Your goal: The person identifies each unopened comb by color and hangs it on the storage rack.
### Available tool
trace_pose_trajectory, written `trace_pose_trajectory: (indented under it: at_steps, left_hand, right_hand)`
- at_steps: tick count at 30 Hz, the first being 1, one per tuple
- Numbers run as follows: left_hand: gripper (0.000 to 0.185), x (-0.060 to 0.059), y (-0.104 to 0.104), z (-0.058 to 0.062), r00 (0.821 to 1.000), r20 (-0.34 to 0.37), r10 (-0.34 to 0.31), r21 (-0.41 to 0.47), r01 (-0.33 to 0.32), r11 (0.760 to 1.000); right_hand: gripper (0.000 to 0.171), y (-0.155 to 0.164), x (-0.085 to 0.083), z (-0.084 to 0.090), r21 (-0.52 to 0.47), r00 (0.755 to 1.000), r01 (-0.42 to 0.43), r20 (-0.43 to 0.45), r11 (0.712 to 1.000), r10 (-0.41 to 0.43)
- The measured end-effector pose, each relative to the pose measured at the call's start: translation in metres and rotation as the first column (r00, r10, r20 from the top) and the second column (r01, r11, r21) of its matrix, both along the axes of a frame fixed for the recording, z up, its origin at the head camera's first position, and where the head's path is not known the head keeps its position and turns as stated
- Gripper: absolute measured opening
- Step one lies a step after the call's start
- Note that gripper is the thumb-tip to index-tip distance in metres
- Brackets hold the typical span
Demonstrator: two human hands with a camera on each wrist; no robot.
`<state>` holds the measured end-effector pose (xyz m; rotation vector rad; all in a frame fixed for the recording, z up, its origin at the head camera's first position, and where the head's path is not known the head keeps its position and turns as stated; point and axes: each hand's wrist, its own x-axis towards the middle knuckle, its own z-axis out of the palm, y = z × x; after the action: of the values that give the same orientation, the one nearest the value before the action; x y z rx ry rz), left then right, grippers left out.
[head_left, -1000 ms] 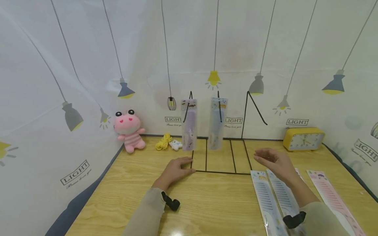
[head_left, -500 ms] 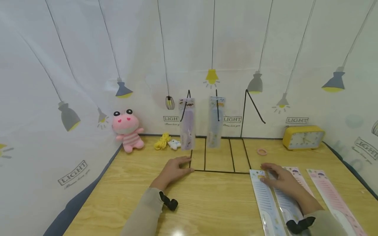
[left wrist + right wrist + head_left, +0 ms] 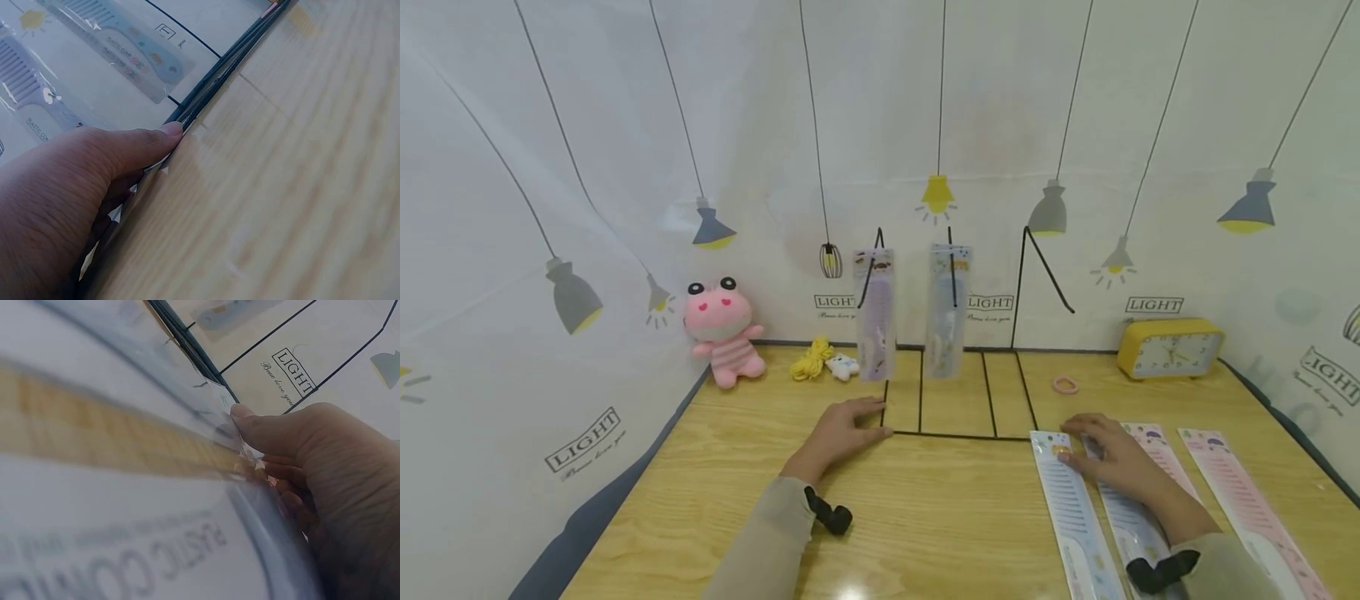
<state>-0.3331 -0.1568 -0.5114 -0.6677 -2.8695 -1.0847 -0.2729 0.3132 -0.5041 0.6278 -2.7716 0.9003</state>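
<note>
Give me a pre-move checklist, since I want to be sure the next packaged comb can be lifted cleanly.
1. Right hand on a comb packet: ok, fingers rest on its top end.
2. Firm pinch on the packet: cannot tell; the right wrist view is blurred.
3. Left hand steadying the black wire rack: ok, fingers at its base corner.
4. Free hook on the rack: ok, the right one is bare.
5. Neighbouring packets apart: not ok, they lie edge to edge.
6. Pink ring out of the way: ok.
</note>
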Motion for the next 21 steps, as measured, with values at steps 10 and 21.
trace_pose_trajectory:
  at_steps: [10, 21]
  left_hand:
    - [0.063, -0.0009, 0.0000, -0.0005, 1.000, 0.000, -0.003, 0.005, 0.003, 1.000]
    - [0.064, -0.0001, 0.0000, -0.0007, 1.000, -0.025, -0.011, -0.002, 0.011, 1.000]
  right_hand:
    - [0.045, -0.0012, 0.0002, 0.0008, -0.027, 1.000, 0.002, 0.004, 1.000, -0.002]
    - [0.033, -0.0017, -0.0010, 0.0015, -0.105, 0.996, 0.059, 0.078, 0.993, -0.051]
